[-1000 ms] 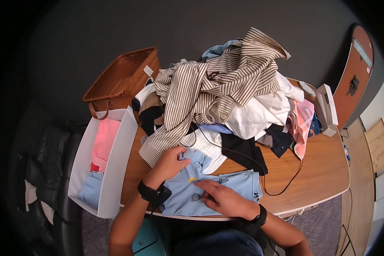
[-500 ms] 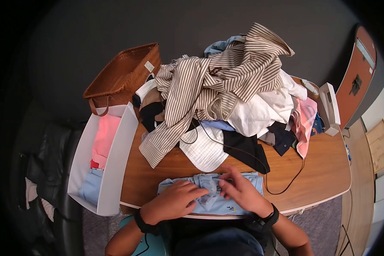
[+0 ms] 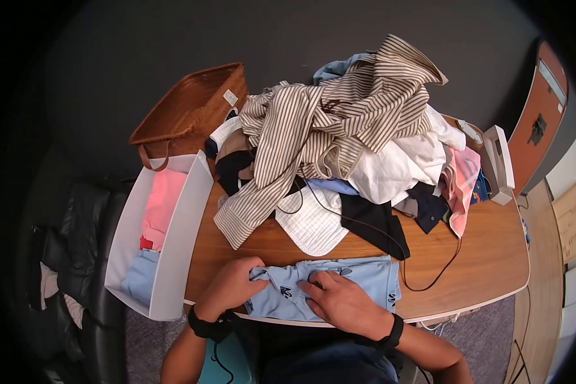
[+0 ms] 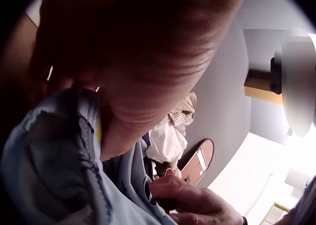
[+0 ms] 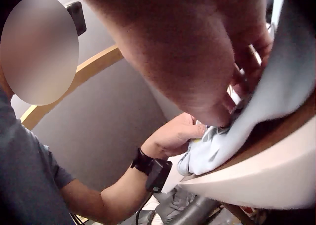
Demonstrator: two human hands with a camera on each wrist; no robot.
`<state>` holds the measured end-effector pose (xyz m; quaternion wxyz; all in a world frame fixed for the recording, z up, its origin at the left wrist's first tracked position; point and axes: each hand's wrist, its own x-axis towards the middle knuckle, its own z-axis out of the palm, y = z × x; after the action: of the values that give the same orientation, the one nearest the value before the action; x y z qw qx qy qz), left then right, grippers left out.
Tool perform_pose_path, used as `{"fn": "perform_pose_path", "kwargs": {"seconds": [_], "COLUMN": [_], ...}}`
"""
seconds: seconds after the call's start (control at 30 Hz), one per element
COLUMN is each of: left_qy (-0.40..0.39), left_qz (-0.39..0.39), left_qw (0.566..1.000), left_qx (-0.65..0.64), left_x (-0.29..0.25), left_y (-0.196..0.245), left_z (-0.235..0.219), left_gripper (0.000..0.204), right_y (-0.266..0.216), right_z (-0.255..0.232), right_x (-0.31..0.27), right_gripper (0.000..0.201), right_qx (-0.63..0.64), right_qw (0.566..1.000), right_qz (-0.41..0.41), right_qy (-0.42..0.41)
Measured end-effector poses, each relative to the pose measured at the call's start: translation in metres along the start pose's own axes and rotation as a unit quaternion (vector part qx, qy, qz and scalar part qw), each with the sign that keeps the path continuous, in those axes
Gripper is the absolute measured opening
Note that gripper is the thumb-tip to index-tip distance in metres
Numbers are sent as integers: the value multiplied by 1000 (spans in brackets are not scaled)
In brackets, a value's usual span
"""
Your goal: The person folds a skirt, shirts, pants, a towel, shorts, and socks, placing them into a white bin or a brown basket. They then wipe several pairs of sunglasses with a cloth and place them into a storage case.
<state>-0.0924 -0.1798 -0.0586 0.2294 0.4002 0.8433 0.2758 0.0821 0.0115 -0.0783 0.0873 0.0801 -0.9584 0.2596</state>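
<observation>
A light blue garment [image 3: 352,272] with dark printed motifs lies folded in a strip along the table's front edge. At its left end my left hand [image 3: 232,286] grips a bunched edge between thumb and fingers. The left wrist view shows this blue cloth [image 4: 123,198] looping open below that hand, with a stitched seam. My right hand [image 3: 349,304] rests on the middle of the garment, fingers bent and fingertips on the fabric. In the right wrist view, the cloth [image 5: 212,148] reaches right to the pale table edge.
Behind the garment rises a clothes pile with a striped cloth [image 3: 281,128] on top. A white bin [image 3: 185,237] holding pink and blue clothes stands left, a wicker basket [image 3: 192,109] behind it. A thin dark cord [image 3: 365,232] crosses the wooden table [image 3: 480,256].
Both hands have shifted on the blue garment, which was turned and folded into a narrower strip. The left hand moved left and now grips its left end; the right hand lowered onto its middle.
</observation>
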Motion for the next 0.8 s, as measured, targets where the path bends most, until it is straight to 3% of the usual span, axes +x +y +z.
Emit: {"fn": "perform_pose_path", "kwargs": {"seconds": [0.07, 0.17, 0.23, 0.37, 0.43, 0.47, 0.5, 0.57, 0.6, 0.63, 0.7, 0.8], "left_qy": [-13, -20, -23, -96, -117, -135, -154, -210, -236, -261, -257, -142], "left_qz": [-27, 11, 39, 44, 87, 83, 80, 84, 103, 121, 139, 104], "left_qw": [999, 994, 957, 931, 921, 917, 912, 901, 896, 891, 884, 938], "left_qx": [-37, -111, -287, -350, -361, -367, -372, -370, -361, -352, -366, -299], "left_x": [3, 8, 13, 16, 20, 22, 24, 29, 30, 29, 32, 36], "left_y": [0, 2, 15, 63, 71, 77, 85, 96, 104, 110, 104, 99], "left_z": [-4, -7, -2, 3, 18, 24, 29, 44, 51, 56, 67, 53], "left_gripper": [33, 29, 23, 24, 30, 32, 33, 42, 45, 47, 47, 39], "right_y": [1, 2, 3, 9, 17, 21, 21, 18, 19, 22, 32, 35], "right_z": [1, 0, -3, -25, -33, -37, -43, -56, -63, -63, -55, -55], "right_x": [-1, -2, -3, -13, -26, -33, -39, -48, -51, -56, -68, -75], "right_gripper": [39, 40, 52, 69, 82, 84, 84, 89, 89, 88, 79, 69], "right_qx": [0, 28, 92, 232, 448, 530, 529, 615, 536, 496, 425, 367], "right_qw": [1000, 1000, 994, 967, 885, 828, 828, 752, 814, 839, 866, 868], "right_qz": [-2, 9, 53, 72, 101, 163, 165, 234, 222, 225, 259, 330], "right_qy": [-3, 5, -29, -71, -79, -87, -85, -42, -21, -1, 41, 53]}}
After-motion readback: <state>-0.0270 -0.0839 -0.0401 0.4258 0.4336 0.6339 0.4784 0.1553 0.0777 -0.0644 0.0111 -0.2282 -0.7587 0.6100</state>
